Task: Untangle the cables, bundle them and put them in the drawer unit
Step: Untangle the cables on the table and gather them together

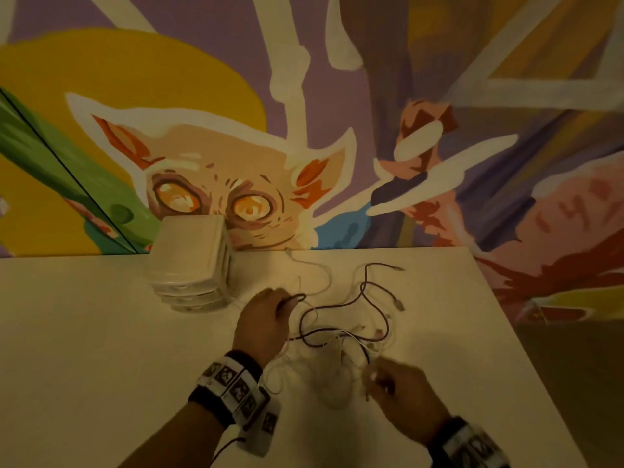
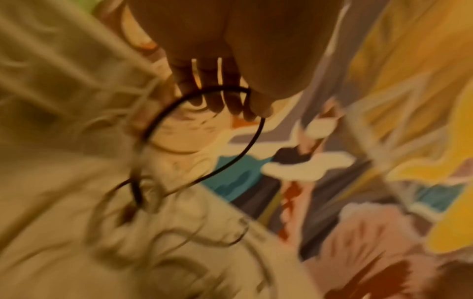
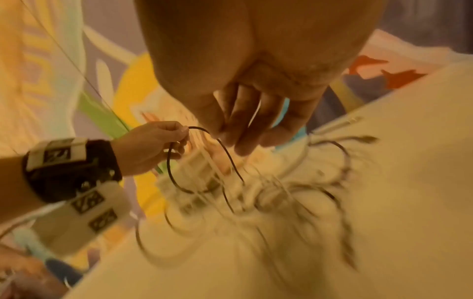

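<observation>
Dark cable: pinched between thumb and fingertips of the left hand, a loop of it lifted off the bench; the rest trails back into the tangle.
Left grip: narrow, closed on that dark cable; the left wrist view shows the loop arching under the fingers.
Right grip: the right hand pinches a thin pale cable at the near edge of the pile; the right wrist view shows its fingertips together, though blur hides exactly which strand.
Tangle: lies on the bench between the two hands, dark and white cables crossing one another.
Drawer unit: at the back of the bench against the wall, just beyond the left hand; drawers look shut.
Risk, knotting: pulling both strands apart while they still cross would likely tighten the snarl.
Risk, dragging: a hard tug could sweep the whole pile along, toward the right edge of the bench.
Risk, snagging: plugs may catch in loops.
Count, hands: two.
Count, drawer units: one.
Count, cables: at least one dark and several pale; exact number cannot be told.
</observation>
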A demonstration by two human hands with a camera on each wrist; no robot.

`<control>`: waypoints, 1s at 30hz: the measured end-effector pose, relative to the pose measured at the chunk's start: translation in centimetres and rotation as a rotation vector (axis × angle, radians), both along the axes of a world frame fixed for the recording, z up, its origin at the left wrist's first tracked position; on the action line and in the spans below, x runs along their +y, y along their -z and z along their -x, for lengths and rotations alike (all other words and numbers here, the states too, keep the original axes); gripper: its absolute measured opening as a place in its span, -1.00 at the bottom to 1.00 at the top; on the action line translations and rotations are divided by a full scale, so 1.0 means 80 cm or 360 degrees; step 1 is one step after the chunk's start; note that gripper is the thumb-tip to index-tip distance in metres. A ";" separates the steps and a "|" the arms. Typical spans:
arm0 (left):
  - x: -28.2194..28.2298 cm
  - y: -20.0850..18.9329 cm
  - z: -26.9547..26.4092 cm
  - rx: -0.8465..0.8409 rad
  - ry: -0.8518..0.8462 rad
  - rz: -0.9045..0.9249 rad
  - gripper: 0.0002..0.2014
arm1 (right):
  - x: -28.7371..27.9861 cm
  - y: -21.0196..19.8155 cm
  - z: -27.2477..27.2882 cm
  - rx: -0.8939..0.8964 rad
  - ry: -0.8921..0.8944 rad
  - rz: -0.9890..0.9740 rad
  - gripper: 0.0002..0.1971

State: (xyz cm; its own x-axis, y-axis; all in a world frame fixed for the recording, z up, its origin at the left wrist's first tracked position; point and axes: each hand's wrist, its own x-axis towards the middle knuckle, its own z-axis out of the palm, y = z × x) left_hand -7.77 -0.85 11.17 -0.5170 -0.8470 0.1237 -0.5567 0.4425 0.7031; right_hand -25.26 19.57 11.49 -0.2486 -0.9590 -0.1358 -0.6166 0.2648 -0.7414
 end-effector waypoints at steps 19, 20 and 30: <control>-0.032 -0.022 -0.061 0.0102 0.0223 -0.0253 -0.62 | -0.103 -0.304 0.101 0.0049 0.0504 0.1159 -0.68; -0.034 -0.005 -0.071 0.0084 0.0147 -0.0286 -0.62 | -0.090 -0.301 0.113 0.0082 0.0614 0.1161 -0.69; -0.025 -0.100 -0.001 0.0314 0.0268 0.0193 -0.63 | -0.027 -0.120 0.120 0.0095 0.0238 0.0049 -0.69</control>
State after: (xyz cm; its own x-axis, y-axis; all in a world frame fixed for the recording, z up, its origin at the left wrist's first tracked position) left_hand -7.69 -2.82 19.19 -0.6048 -0.7242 0.3312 -0.3259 0.6045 0.7269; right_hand -34.88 17.42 21.11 -0.3958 -0.9142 -0.0875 -0.6152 0.3346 -0.7138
